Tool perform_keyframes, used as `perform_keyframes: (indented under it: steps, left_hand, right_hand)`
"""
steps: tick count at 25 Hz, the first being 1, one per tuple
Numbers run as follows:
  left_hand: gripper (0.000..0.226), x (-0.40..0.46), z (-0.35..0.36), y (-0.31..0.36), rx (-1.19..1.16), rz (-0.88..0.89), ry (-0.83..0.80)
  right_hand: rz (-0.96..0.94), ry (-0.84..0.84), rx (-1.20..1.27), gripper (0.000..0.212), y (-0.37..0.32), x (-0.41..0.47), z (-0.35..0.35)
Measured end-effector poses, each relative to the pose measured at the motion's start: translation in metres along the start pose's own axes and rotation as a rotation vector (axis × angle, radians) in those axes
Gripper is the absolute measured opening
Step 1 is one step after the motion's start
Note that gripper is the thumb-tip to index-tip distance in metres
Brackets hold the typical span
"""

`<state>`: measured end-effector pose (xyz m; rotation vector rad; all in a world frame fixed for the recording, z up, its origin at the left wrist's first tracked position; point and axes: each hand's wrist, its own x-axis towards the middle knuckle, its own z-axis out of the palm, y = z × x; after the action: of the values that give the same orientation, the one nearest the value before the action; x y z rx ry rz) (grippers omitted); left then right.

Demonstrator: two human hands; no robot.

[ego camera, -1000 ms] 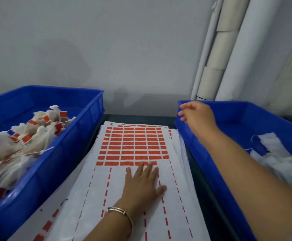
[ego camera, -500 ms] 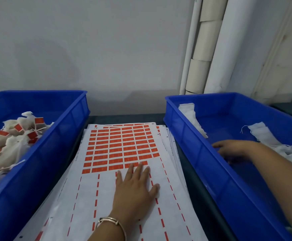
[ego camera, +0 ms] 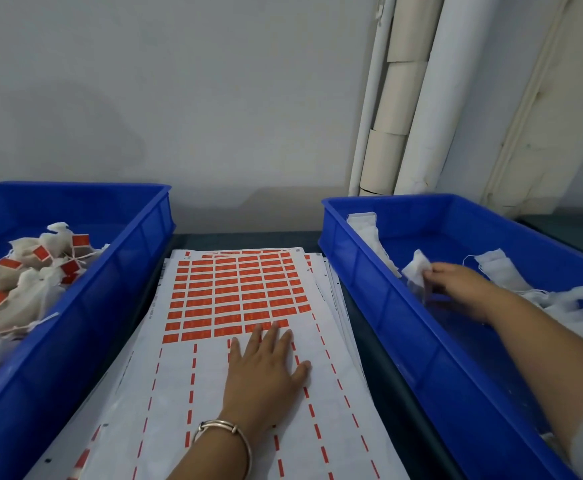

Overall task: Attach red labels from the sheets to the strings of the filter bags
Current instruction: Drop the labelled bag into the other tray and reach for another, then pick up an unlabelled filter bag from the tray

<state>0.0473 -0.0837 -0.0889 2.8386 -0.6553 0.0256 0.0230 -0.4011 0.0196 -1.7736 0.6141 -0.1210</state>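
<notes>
A stack of white label sheets (ego camera: 331, 403) lies on the dark table between two blue bins. Rows of red labels (ego camera: 238, 292) fill the far half of the top sheet. My left hand (ego camera: 266, 372) rests flat on that sheet, fingers straight, fingertips at the nearest label row. Inside the right blue bin (ego camera: 363, 299) my right hand (ego camera: 456, 282) pinches a white filter bag (ego camera: 418, 268) and holds it a little above the bin floor. More unlabelled white bags (ego camera: 567, 299) lie behind and to the right of that hand.
The left blue bin (ego camera: 85, 306) holds a pile of filter bags with red labels (ego camera: 26, 282) attached. White and beige pipes (ego camera: 408, 98) run up the wall behind the right bin. A grey wall closes the far side.
My right hand went from the right bin's near corner down into the bin, then took hold of a white filter bag. My left hand stayed flat on the sheet.
</notes>
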Motion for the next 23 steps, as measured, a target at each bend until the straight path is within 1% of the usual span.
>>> perform_keyframes:
  steps: [3,5,6,8,10,11,12,13,14,15,17,18,19,20,21,23]
  left_hand:
    - [0.074,0.0,0.0,0.0,-0.012,0.008,0.008]
    - [0.073,0.001,-0.003,0.0,-0.021,0.007,0.003]
    - [0.072,0.001,-0.004,-0.001,-0.027,0.005,0.006]
    - [0.07,0.002,-0.005,-0.001,-0.051,-0.003,0.01]
    - [0.066,0.003,-0.008,-0.002,-0.104,-0.01,-0.005]
    - [0.063,0.005,-0.011,-0.003,-0.147,-0.005,-0.042]
    - [0.061,0.006,-0.017,-0.006,-0.22,0.0,-0.107]
    - [0.057,0.009,-0.026,-0.011,-0.342,-0.011,-0.172]
    - [0.05,0.011,-0.036,-0.019,-0.503,-0.043,-0.201]
    - [0.041,0.012,-0.047,-0.027,-0.674,-0.083,-0.181]
    - [0.021,0.011,-0.066,-0.045,-0.994,-0.167,-0.059]
    - [0.022,0.01,-0.073,-0.052,-1.14,-0.192,-0.009]
    - [0.028,0.009,-0.076,-0.059,-1.253,-0.204,0.025]
    - [0.035,0.006,-0.077,-0.064,-1.327,-0.202,0.041]
    - [0.038,0.003,-0.077,-0.066,-1.348,-0.188,0.04]
    - [0.031,0.0,-0.076,-0.064,-1.264,-0.141,0.012]
  right_hand:
    - [-0.091,0.05,0.304,0.027,-0.026,-0.015,0.0]
    - [-0.168,0.031,0.467,0.022,-0.052,-0.029,0.01]
    - [-0.201,-0.007,0.541,0.02,-0.064,-0.036,0.019]
    - [-0.248,-0.136,0.643,0.019,-0.088,-0.051,0.046]
    - [-0.251,-0.263,0.684,0.021,-0.102,-0.065,0.08]
    - [-0.233,-0.303,0.703,0.025,-0.103,-0.07,0.098]
    - [-0.2,-0.344,0.729,0.029,-0.1,-0.073,0.117]
    - [-0.156,-0.391,0.752,0.034,-0.093,-0.074,0.135]
    - [-0.108,-0.44,0.757,0.039,-0.083,-0.074,0.151]
    - [-0.058,-0.487,0.745,0.042,-0.072,-0.073,0.164]
    - [0.029,-0.573,0.715,0.04,-0.049,-0.073,0.185]
    - [0.056,-0.595,0.703,0.038,-0.038,-0.073,0.194]
    - [0.071,-0.596,0.688,0.035,-0.027,-0.072,0.202]
    - [0.083,-0.586,0.673,0.033,-0.017,-0.069,0.209]
    - [0.086,-0.579,0.66,0.032,-0.007,-0.067,0.215]
    - [0.102,-0.589,0.66,0.033,0.008,-0.063,0.224]
